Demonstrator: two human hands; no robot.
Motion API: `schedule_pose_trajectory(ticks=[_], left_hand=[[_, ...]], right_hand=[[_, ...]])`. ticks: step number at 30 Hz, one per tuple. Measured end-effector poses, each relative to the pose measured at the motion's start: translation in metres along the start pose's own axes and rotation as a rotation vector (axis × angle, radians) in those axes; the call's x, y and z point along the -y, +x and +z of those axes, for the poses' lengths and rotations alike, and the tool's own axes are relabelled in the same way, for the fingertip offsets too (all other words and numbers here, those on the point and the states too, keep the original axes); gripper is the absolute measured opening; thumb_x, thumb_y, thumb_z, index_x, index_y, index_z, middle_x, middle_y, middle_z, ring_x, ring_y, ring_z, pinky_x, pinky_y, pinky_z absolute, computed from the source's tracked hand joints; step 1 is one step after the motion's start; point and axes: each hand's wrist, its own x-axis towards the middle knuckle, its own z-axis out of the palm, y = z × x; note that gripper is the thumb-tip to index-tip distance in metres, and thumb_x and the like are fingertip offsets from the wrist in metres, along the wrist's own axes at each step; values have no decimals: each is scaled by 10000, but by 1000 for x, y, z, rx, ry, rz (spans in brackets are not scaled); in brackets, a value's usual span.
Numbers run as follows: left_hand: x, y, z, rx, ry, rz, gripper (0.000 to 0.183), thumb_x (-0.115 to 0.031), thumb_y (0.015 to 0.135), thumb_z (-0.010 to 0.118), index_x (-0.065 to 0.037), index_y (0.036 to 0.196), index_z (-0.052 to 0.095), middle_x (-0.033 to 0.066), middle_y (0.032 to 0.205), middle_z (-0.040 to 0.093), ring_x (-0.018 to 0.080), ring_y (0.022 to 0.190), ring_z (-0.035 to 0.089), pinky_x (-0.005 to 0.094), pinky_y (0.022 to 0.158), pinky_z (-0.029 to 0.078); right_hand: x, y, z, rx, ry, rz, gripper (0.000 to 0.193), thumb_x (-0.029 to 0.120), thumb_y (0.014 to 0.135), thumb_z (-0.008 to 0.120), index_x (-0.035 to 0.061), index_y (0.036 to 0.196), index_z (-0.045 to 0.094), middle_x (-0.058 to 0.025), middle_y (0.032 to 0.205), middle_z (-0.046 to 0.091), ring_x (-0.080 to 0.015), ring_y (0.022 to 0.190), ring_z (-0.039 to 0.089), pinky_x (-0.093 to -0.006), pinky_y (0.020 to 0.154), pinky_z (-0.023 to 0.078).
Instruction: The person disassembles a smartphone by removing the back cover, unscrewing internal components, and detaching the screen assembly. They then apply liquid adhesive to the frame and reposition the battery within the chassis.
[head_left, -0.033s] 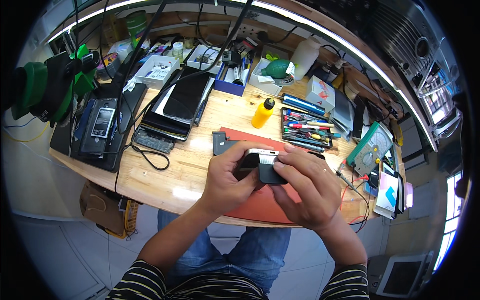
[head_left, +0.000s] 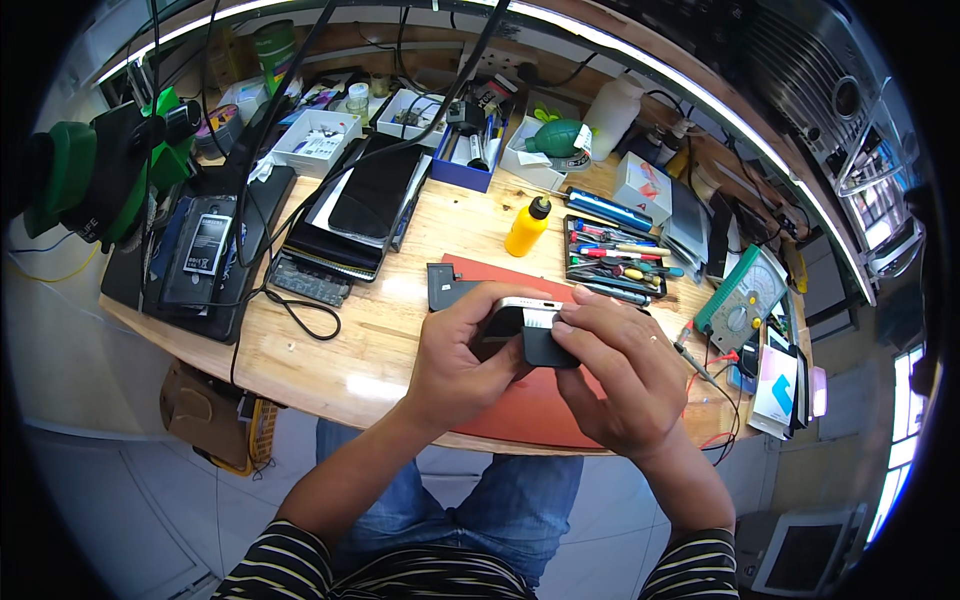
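Phone (head_left: 522, 303) held edge-up over mat (head_left: 520, 412)

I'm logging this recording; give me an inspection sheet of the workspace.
Surface: wooden table with an orange mat.
Job's things: silver-edged phone held above the mat; black piece beside its edge, attachment unclear.
Clutter: yellow bottle, blue box, assorted tools.
Grips: left-hand grip around the phone; right-hand grip touching the black piece.
Cables: black cable looped on the table's left.
Surroundings: green microscope at left, tiled floor below.

Person's clothing, two pieces
Shirt (head_left: 440, 575): black, thin pale stripes; sleeves (head_left: 275, 562): short, likewise striped; jeans (head_left: 525, 500): faded blue.
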Motion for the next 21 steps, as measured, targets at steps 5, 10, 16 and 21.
schedule_pose_trajectory(ticks=[5,10,16,21], left_hand=[[5,2,7,-7,102,57,272,0,985,691,19,1244,609,77,1021,715,97,849,703,234,686,604],[11,1,13,-56,167,87,244,-30,960,738,-1,1190,663,86,967,756,114,862,705,261,729,566],[10,5,3,64,441,366,233,-33,991,708,54,1202,663,99,1036,731,123,934,712,260,782,583],[9,7,-1,35,333,261,331,76,851,781,-13,1160,699,124,990,723,190,835,742,300,725,612]], right_hand=[[-7,-2,3,-55,-5,-21,343,6,741,809,0,1079,753,-144,1020,757,-319,965,772,-368,750,595],[-8,-5,0,-19,7,8,336,-8,738,810,-10,1070,759,-148,1017,761,-322,952,776,-370,747,609],[-1,-9,-9,-19,35,-30,361,-31,724,792,-37,1082,744,-170,1048,749,-367,982,762,-412,831,650],[1,-8,-6,-20,33,-7,439,31,694,817,-24,1123,742,-176,1085,740,-361,990,758,-401,827,644]])
